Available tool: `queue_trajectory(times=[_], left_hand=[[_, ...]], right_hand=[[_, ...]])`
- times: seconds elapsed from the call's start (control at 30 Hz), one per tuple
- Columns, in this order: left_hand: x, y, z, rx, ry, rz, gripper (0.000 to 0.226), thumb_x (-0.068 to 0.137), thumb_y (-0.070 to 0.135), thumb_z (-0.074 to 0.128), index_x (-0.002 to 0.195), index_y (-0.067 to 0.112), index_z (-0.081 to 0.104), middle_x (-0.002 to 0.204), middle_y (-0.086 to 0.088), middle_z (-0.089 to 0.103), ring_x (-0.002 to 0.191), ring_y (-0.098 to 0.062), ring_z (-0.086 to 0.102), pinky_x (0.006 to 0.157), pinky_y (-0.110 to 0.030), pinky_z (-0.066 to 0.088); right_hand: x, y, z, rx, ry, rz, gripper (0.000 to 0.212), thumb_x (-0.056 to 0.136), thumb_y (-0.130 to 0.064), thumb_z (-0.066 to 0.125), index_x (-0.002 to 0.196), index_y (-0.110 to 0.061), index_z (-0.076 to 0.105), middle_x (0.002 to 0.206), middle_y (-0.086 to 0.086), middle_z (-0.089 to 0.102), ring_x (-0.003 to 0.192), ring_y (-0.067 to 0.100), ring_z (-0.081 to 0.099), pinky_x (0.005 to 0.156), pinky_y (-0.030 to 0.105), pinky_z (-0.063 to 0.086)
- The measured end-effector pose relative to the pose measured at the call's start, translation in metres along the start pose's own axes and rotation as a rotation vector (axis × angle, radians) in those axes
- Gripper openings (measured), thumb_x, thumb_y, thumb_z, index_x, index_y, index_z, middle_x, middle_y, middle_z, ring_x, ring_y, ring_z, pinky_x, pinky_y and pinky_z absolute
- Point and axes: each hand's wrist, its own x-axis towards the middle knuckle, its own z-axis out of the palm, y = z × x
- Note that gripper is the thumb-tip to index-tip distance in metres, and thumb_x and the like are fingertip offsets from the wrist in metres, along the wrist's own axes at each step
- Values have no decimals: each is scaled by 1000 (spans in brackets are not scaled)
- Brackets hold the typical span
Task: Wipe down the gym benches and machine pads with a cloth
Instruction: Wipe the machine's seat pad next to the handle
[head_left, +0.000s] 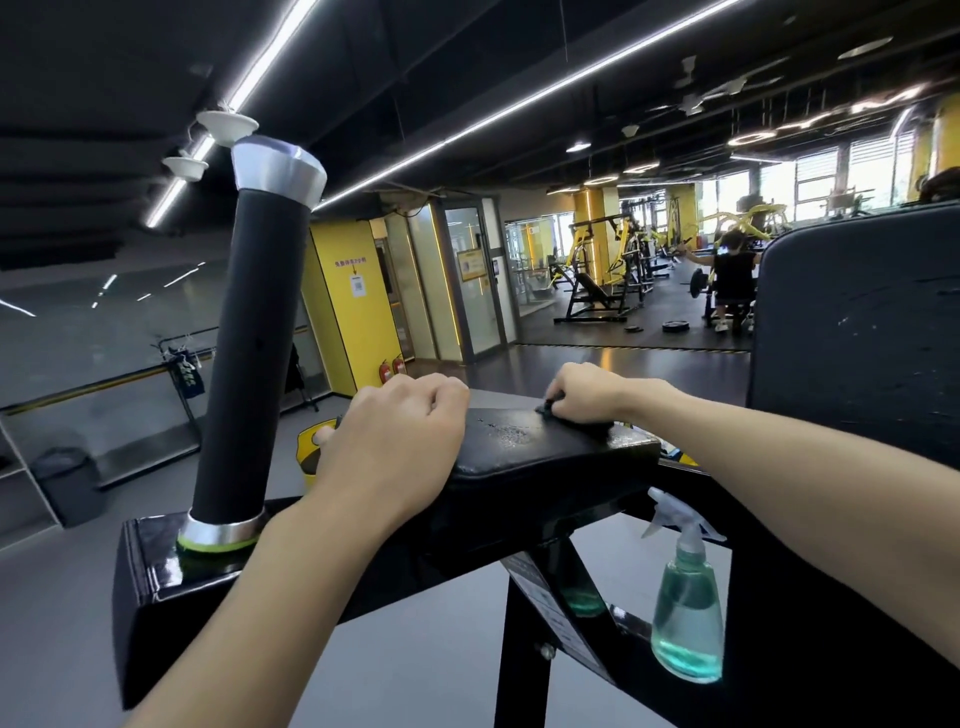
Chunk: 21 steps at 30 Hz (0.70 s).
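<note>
A small black machine pad (524, 447) with worn, cracked vinyl sits on a black steel frame in front of me. My right hand (587, 392) grips a dark cloth (553, 410) and presses it onto the far right part of the pad. My left hand (395, 441) lies over the pad's left end with its fingers curled around the edge. A second, larger black pad (857, 332) stands upright at the right.
A black padded roller (254, 338) with silver caps rises from the frame (166, 561) at the left. A spray bottle (688, 618) of green liquid stands on the frame at lower right. Yellow machines and a person exercising (732, 280) are far back.
</note>
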Motion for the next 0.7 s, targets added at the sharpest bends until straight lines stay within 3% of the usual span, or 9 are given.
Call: queue_trajectory(times=[0.1,0.23,0.4,0.57,0.63,0.7], left_hand=[[2,-1,1,-5,5,2,41,105,34,19,109,34,60,125,5,55,116,-20,41,102,-55,34],[2,-2,1,-15,10,0,40,105,35,19,109,35,60,125,6,56,116,-20,41,103,-55,35],[3,-2,2,-20,20,5,41,105,36,19,111,37,60,127,8,55,116,-19,41,104,-56,33],[2,-2,2,-29,16,4,41,104,39,18,110,41,59,127,10,55,121,-20,41,106,-58,33],[2,-2,2,-33,22,8,39,105,37,21,110,41,59,127,11,55,121,-19,41,106,-58,32],[2,-2,2,-29,28,10,39,105,37,21,110,40,60,128,11,55,121,-19,41,106,-58,32]], right_hand=[[-2,-3,-1,59,-30,-33,27,89,-11,51,97,-19,76,88,1,71,78,15,61,71,24,47],[8,14,5,-27,-17,100,27,89,-13,51,101,-18,75,106,7,73,100,28,63,88,33,52],[12,-13,2,67,-47,-10,30,89,-8,48,102,-13,75,96,4,70,88,21,61,75,26,48],[15,0,5,-12,-41,32,28,90,-11,49,100,-17,75,98,4,72,94,23,62,81,28,49],[18,-11,5,-6,-43,-8,27,89,-8,48,92,-13,74,84,5,70,78,18,64,66,19,51],[13,-25,3,69,-50,-82,26,90,-7,47,91,-12,73,67,0,60,53,8,52,47,16,42]])
